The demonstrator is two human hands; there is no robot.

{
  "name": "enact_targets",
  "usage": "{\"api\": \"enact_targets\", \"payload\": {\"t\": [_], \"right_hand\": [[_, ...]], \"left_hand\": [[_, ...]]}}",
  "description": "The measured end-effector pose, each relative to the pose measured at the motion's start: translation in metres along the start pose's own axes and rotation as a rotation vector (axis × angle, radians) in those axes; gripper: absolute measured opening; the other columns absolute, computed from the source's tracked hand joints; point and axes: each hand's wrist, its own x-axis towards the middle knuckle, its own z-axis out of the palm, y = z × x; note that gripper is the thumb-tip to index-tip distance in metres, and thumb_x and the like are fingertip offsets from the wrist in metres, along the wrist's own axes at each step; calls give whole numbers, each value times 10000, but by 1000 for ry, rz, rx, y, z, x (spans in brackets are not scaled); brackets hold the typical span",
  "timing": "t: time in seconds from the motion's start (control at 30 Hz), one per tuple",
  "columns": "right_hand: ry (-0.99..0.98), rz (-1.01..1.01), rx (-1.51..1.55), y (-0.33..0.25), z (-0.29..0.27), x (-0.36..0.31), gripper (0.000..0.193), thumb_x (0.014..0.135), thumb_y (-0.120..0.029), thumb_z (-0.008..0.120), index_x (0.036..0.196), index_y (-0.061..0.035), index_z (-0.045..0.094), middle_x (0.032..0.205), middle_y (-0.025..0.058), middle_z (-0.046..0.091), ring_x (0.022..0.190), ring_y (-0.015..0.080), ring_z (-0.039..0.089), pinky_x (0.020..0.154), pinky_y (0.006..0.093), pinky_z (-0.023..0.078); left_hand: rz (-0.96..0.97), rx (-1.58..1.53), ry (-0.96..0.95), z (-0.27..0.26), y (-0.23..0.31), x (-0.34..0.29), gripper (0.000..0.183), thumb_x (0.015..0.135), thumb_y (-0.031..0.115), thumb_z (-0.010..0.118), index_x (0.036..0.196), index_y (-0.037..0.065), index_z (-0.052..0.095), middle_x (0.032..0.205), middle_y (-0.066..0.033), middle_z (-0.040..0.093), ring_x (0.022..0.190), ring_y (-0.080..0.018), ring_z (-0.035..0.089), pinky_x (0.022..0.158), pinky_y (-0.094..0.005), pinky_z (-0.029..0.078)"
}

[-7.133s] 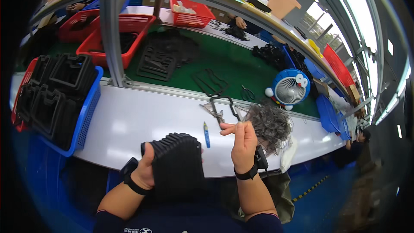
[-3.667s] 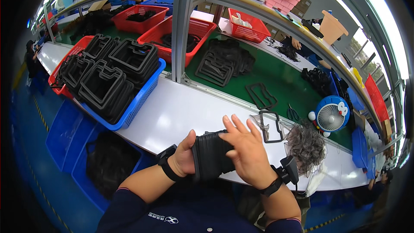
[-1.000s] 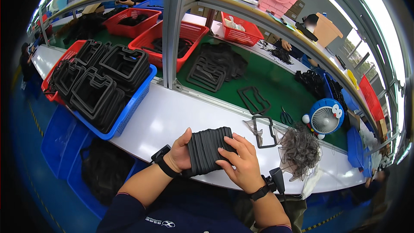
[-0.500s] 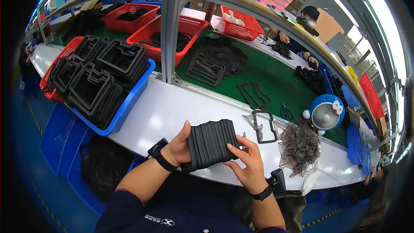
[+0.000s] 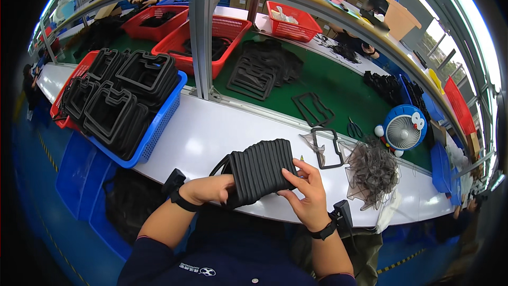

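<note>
A thick stack of black rubbery frames (image 5: 263, 172) is held on edge above the near edge of the white bench. My right hand (image 5: 308, 190) grips its right end, thumb below and fingers on the ribbed face. At the left end is my left hand (image 5: 209, 188), its fingers curled in against the stack and partly hidden by it. One frame there (image 5: 218, 165) stands a little apart from the others. Right of the stack lies a single black frame (image 5: 329, 149) with sheer grey mesh on it, beside a crumpled heap of grey mesh (image 5: 372, 173).
A blue basket (image 5: 159, 130) at left is piled with black frames. On the green mat are flat frames (image 5: 251, 77), a lone frame (image 5: 312, 108), scissors (image 5: 354, 128) and a blue fan (image 5: 403, 130). A metal post (image 5: 202, 37) rises behind the bench. A co-worker's hand (image 5: 369, 48) shows across.
My left hand has slid left and lower, its fingers going from round the stack's end to curled in beside it. A frame at that end has come slightly apart. My right hand keeps its grip.
</note>
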Motion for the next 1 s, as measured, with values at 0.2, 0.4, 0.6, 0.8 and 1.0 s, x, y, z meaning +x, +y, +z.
{"api": "enact_targets", "payload": {"t": [0.2,0.4,0.6,0.8,1.0], "right_hand": [[-89,20,103,-2,-2,3,576,713,51,822,1259,-76,691,1367,133,546,978,192,593,848,298,530],[-54,24,124,6,1,4,493,744,82,790,1207,-68,716,1335,145,610,928,188,665,818,286,563],[122,-21,215,5,12,8,285,719,87,806,978,-15,743,1211,196,695,844,187,657,794,285,551],[46,93,328,-22,3,41,92,979,-62,627,945,5,573,1169,194,715,752,45,539,693,213,465],[-58,181,344,-16,1,57,78,979,-50,610,1046,-13,624,1085,127,647,1029,226,670,809,287,493]], "left_hand": [[-24,485,-134,18,16,15,976,783,390,860,1493,-50,356,1470,-200,454,1361,-294,430,1126,-396,356],[61,216,-178,7,17,35,794,789,270,846,1435,-8,476,1384,-150,543,1288,-250,507,1091,-352,400],[117,170,-164,-3,8,37,823,761,274,865,1426,-21,479,1360,-136,560,1250,-242,534,1072,-358,420],[198,-287,-48,9,21,33,1167,682,668,800,1499,-38,359,1504,-189,450,1389,-288,449,1159,-431,342],[267,-782,41,29,-1,35,1205,720,858,585,1507,-22,344,1511,-200,441,1371,-293,477,1150,-468,381]]}}
